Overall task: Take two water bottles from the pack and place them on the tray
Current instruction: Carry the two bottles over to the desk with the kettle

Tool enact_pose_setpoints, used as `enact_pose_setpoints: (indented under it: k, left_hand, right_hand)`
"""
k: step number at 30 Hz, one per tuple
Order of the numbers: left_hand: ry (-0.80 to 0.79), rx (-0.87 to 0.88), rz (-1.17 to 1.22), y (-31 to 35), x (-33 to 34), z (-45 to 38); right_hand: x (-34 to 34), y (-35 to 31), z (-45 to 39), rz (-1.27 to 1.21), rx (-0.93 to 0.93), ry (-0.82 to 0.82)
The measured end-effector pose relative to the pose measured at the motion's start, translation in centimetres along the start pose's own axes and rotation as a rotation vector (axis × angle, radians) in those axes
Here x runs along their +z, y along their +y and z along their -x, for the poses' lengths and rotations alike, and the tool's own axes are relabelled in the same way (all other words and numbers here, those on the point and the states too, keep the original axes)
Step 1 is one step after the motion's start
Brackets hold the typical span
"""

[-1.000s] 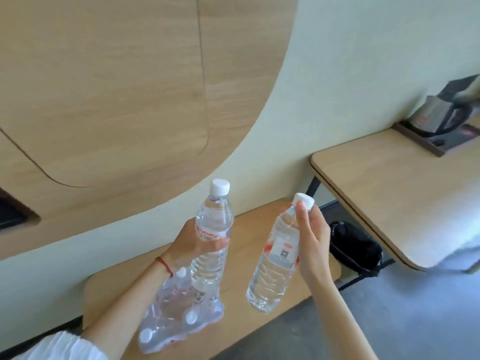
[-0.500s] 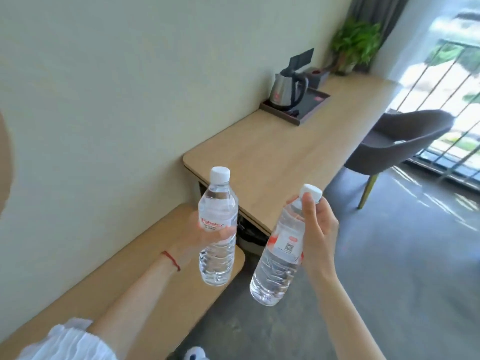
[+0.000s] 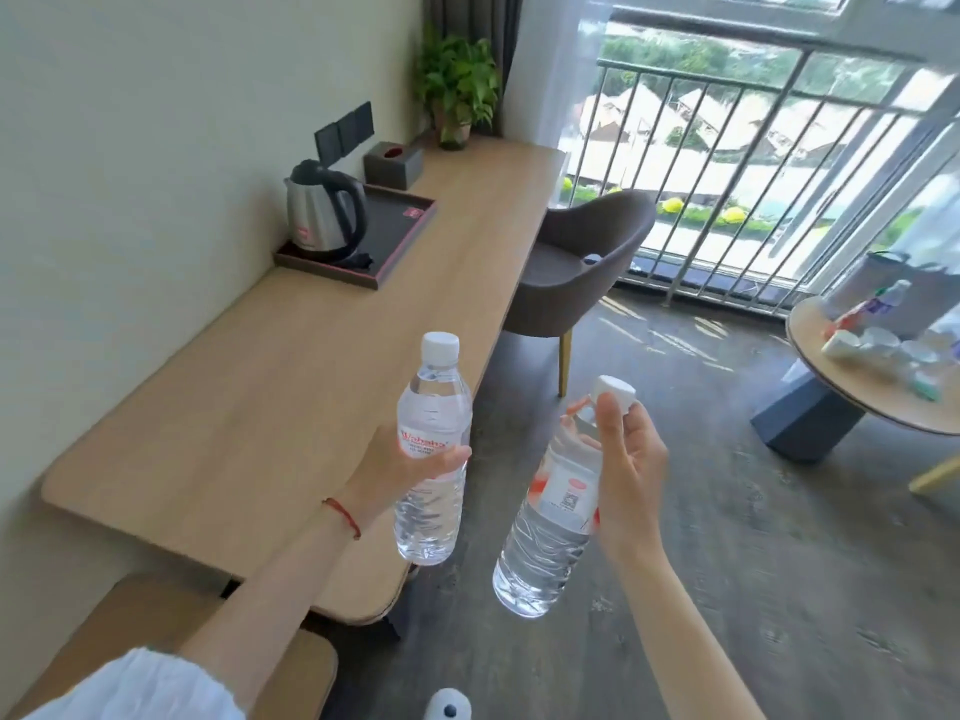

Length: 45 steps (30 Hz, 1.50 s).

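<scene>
My left hand [image 3: 400,472] grips a clear water bottle [image 3: 432,407] with a white cap around its label, held upright over the near edge of the wooden desk [image 3: 260,407]. My right hand [image 3: 631,470] holds a second water bottle [image 3: 545,553] by its neck, tilted, hanging over the floor. A dark tray [image 3: 400,241] lies far back on the desk near the wall, with a steel kettle [image 3: 322,213] on its left half. The pack of bottles is out of view.
Behind the tray stand a tissue box [image 3: 393,165] and a potted plant [image 3: 460,88]. A brown chair [image 3: 582,262] is tucked at the desk's right side. A round table [image 3: 883,402] with cups stands at the right. A low bench [image 3: 156,631] lies below left.
The view has swung right from the low bench and bottle pack to the desk and window. Both hands still carry their bottles, and the tray has come into fuller view.
</scene>
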State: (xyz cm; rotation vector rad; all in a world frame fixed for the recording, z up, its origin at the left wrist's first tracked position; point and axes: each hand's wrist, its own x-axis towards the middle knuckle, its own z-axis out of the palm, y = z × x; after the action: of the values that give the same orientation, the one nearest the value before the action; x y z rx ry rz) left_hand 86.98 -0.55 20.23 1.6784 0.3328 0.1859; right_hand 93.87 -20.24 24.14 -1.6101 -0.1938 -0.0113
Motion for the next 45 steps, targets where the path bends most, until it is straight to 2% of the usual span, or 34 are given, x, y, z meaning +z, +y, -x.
enact_pose_setpoints:
  k: [8, 11, 21, 24, 28, 35, 41, 43, 45]
  left_hand:
    - [-0.052, 0.027, -0.027, 1.2, 7.4, -15.0]
    - [-0.003, 0.019, -0.084, 0.6, 10.4, -20.4]
    - [0.257, 0.161, -0.282, 3.1, 17.1, -37.2]
    - [0.306, 0.161, -0.322, 3.7, 17.3, -42.0]
    - [0.264, 0.1, -0.22, 3.2, 16.3, -49.3]
    - [0.278, 0.052, -0.129, 2.5, 12.4, -63.1]
    - [0.312, -0.056, -0.086, 2.9, 8.8, -71.3]
    - [0.366, -0.093, -0.073, 2.3, 7.7, -73.1]
    - [0.489, -0.145, -0.027, 1.7, 6.6, -74.5]
  right_hand:
    - [-4.4, 2.8, -13.8, 0.014, 0.006, 0.096]
    - [-5.8, 4.4, -20.3, 0.024, 0.009, 0.07]
    - [-7.7, 5.5, -43.1, 0.008, -0.025, -0.13]
    - [-6.5, 6.4, -49.0, -0.004, -0.029, -0.171]
    - [-3.8, 8.1, -56.3, -0.029, -0.035, -0.207]
    - [3.4, 9.4, -67.9, -0.03, -0.039, -0.248]
    - [9.6, 9.4, -76.3, -0.043, -0.067, -0.306]
    - [11.5, 10.1, -78.8, -0.051, -0.089, -0.353]
    - [13.6, 11.0, -81.4, -0.052, -0.093, -0.405]
